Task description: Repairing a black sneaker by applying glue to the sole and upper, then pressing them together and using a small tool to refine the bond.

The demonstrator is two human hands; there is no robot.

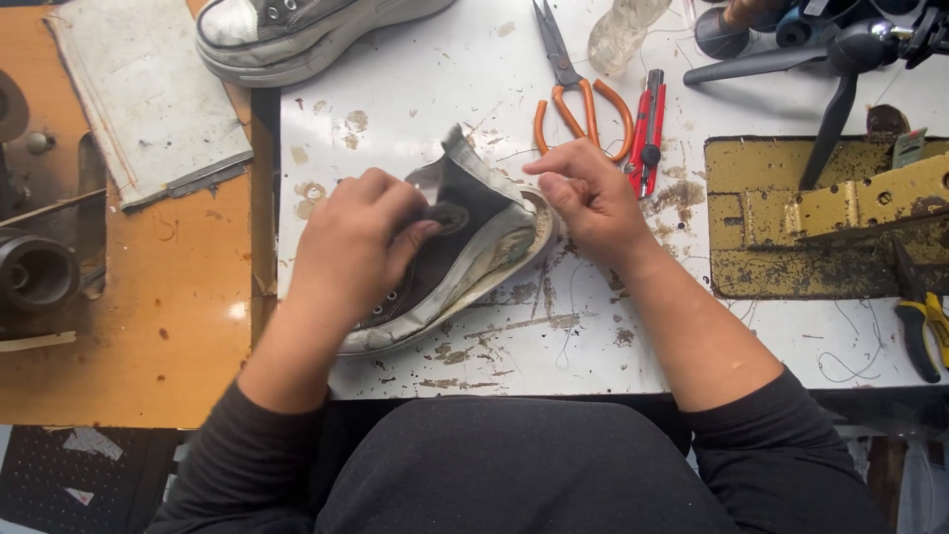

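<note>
A worn dark high-top sneaker (465,242) with a dirty white sole lies on its side on the stained white table (415,89). My left hand (356,242) presses on its upper, thumb and fingers at the round ankle patch. My right hand (588,198) is at the sneaker's heel end, fingers curled and pinched together; whether it holds a thread or needle is too small to tell.
Orange-handled scissors (578,94) and a red utility knife (647,129) lie just beyond my right hand. A second sneaker (297,35) sits at the far edge. At the right are a yellowish metal plate (820,218) and yellow-handled pliers (924,331). A wooden bench (148,297) with cloth stands left.
</note>
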